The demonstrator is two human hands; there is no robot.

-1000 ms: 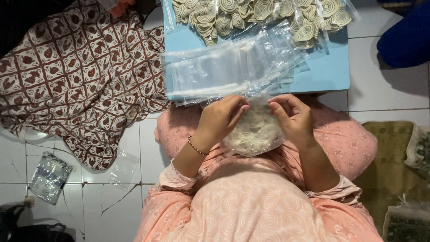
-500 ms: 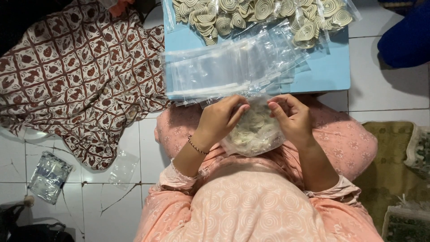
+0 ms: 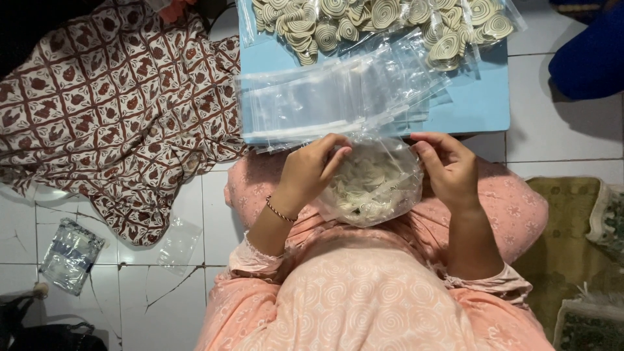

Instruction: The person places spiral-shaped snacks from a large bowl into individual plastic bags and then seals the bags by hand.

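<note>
1. My left hand (image 3: 311, 170) has its grip clamped on the left top edge of the filled bag (image 3: 372, 183).
2. My right hand (image 3: 448, 168) is pinched on the bag's right top edge.
3. The bag sits on my lap, just below the blue board (image 3: 478, 104).
4. Empty clear bags (image 3: 331, 97) lie stacked on the board; spiral snacks (image 3: 370, 19) are piled beyond them.
5. A patterned cloth (image 3: 110, 110) lies on the floor to my left.

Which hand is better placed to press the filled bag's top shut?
Probably the left hand: its fingers already curl over the filled bag's top edge. The right hand grips the other corner, steadying it.
</note>
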